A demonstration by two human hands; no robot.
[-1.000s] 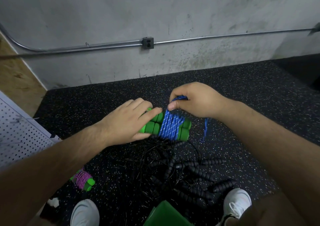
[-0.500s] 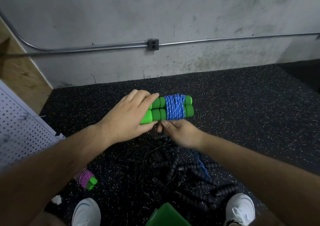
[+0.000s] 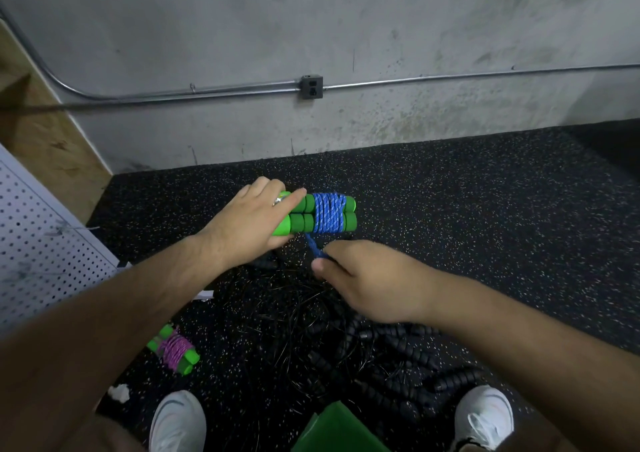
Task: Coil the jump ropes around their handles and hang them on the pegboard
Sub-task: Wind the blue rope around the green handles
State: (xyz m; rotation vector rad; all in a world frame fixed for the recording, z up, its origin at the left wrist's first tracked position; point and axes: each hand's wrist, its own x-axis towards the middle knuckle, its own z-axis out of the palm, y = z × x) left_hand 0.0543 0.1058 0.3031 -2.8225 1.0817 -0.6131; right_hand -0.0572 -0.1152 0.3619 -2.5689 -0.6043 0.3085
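Observation:
Two green foam handles (image 3: 300, 222) lie side by side in the air, bound by several turns of blue rope (image 3: 329, 213). My left hand (image 3: 251, 221) grips the handles at their left end. Just below them my right hand (image 3: 367, 278) pinches the loose blue rope end, which runs up taut to the coil. A second jump rope (image 3: 175, 351), green handles wrapped in purple cord, lies on the floor at lower left. The white pegboard (image 3: 41, 247) leans at the left edge.
A tangle of thin black cords and ribbed black handles (image 3: 349, 347) covers the speckled rubber floor under my hands. My white shoes (image 3: 178, 420) stand either side of a green object (image 3: 337, 431) at the bottom edge. A concrete wall with a conduit and box (image 3: 311, 87) rises behind.
My right hand went from on top of the coil down under the handles, then pulled the blue rope end down and right, away from them. The left hand kept its grip.

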